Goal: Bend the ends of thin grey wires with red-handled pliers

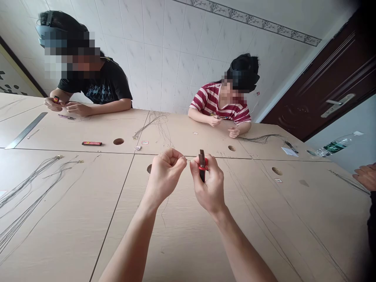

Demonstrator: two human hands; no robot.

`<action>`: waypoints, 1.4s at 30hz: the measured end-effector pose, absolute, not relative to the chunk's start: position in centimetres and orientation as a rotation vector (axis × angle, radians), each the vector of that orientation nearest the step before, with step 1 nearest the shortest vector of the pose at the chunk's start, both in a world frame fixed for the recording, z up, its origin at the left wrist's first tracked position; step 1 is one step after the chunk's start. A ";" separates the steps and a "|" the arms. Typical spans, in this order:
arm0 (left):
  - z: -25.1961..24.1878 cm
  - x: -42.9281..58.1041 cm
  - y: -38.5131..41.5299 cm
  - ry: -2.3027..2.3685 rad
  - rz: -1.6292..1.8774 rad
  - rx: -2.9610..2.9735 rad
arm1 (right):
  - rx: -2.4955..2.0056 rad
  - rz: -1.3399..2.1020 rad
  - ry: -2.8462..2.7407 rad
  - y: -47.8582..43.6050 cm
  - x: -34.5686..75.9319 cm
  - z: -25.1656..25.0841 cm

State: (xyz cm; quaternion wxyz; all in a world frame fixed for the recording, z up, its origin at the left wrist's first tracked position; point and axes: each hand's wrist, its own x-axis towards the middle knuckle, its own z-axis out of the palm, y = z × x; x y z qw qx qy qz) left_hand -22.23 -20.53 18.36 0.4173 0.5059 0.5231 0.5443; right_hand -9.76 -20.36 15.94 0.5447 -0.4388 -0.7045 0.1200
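Above the surface [176, 254], the left hand [166, 172] is curled, thumb and forefinger pinched at a tiny piece [188, 159] too small to make out. Just to its right, the right hand [210, 184] grips red-handled pliers [202, 158], dark head upward. Bundles of thin strands [32, 178] lie at the near left. Farther back are a red stick-like object [92, 143] and, at far left, a metal ruler [26, 130]. Across sit a person in black [108, 82] on the left and a person in stripes [210, 100] on the right, both working with their hands. At right stands a tilted-looking bottle [337, 145]; nearer, another person's hand [366, 177] shows.
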 end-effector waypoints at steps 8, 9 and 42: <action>17.9 -22.2 -20.4 1.316 1.326 1.283 | -1.017 0.268 -1.737 -19.9 -9.7 16.2; 17.8 -22.2 -20.4 1.314 1.321 1.287 | -1.012 0.267 -1.745 -19.9 -9.7 16.3; 16.7 -21.2 -19.6 1.255 1.575 1.095 | -1.262 0.099 -1.660 -18.7 -12.0 12.2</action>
